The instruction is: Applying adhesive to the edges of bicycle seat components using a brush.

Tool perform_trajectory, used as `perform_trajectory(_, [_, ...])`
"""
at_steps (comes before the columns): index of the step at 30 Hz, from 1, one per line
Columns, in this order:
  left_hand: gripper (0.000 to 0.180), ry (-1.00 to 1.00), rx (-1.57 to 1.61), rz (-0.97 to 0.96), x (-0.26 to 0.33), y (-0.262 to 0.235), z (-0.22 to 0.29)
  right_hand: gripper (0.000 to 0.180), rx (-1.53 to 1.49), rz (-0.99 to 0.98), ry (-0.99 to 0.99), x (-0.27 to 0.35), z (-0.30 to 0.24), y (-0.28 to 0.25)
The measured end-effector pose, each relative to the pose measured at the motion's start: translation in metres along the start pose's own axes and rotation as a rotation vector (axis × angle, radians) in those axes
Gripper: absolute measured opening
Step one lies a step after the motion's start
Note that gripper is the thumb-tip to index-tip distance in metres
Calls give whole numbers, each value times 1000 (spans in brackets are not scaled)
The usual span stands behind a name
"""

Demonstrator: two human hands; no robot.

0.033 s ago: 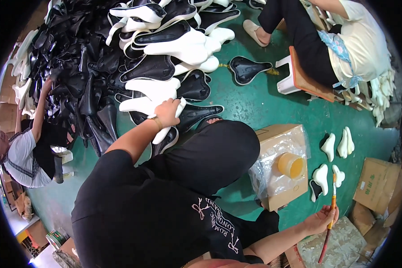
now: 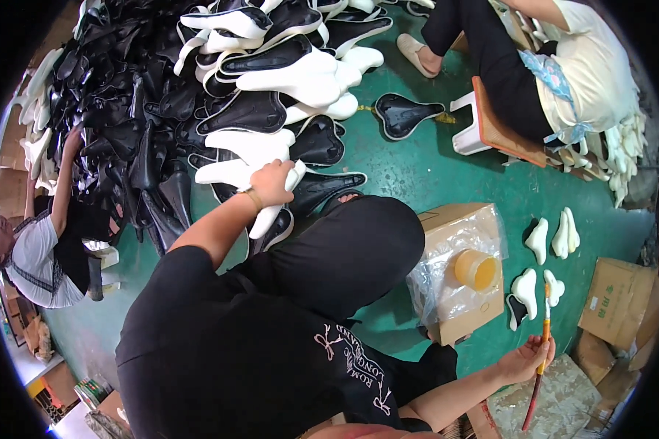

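My left hand point(image 2: 272, 183) is closed over a white bicycle saddle cover point(image 2: 267, 219) at the near edge of a heap, its fingers curled round the narrow part. Under and beside it lie black saddle shells point(image 2: 318, 189) with pale rims and more white covers point(image 2: 249, 146). Off to the right, my right hand point(image 2: 529, 360) holds a paintbrush point(image 2: 545, 338) by its orange and red handle, bristles pointing away from me. Nearest the brush tip are small white saddle pads point(image 2: 523, 293) on the floor. A jar of yellow liquid point(image 2: 463, 269) stands between my hands.
The jar rests on a plastic-covered cardboard box point(image 2: 458, 329) beside my knee. Black shells point(image 2: 124, 139) pile up far left, where a person point(image 2: 40, 263) reaches in. Another person point(image 2: 586, 80) sits on a stool point(image 2: 470, 124) at far right. One saddle point(image 2: 403, 115) lies alone on the green floor.
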State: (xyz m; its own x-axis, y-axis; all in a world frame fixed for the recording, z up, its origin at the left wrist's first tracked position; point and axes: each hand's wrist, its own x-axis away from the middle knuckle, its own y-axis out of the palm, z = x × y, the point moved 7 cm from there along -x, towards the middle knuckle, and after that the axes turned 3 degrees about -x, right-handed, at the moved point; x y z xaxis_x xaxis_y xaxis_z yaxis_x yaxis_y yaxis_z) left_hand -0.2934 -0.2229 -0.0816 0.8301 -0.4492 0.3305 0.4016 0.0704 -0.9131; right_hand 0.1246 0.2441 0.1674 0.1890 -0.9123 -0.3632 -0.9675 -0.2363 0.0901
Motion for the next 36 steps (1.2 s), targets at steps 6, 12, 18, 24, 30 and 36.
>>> perform_trajectory(6, [65,283,367,-85,37,-149,57,22,-36,22,-24,14,-16,-10])
perform_trajectory(12, [78,400,1612,-204,50,-205,72,21,-63,78,-55,27,-33,-22])
perform_trajectory(18, [80,285,1515,-748,55,-11,57,18,-102,58,-73,33,-39,-10])
perform_trajectory(24, [68,272,947,-530,71,-64,32,17,-124,-5,-89,25,-35,-3])
perform_trajectory(30, [50,118,1598,-460,82,-147,84,18,-86,-17,-33,15,-24,-2])
perform_trajectory(36, [55,716,1894,-612,49,-240,209,16,-105,-20,86,22,13,-19])
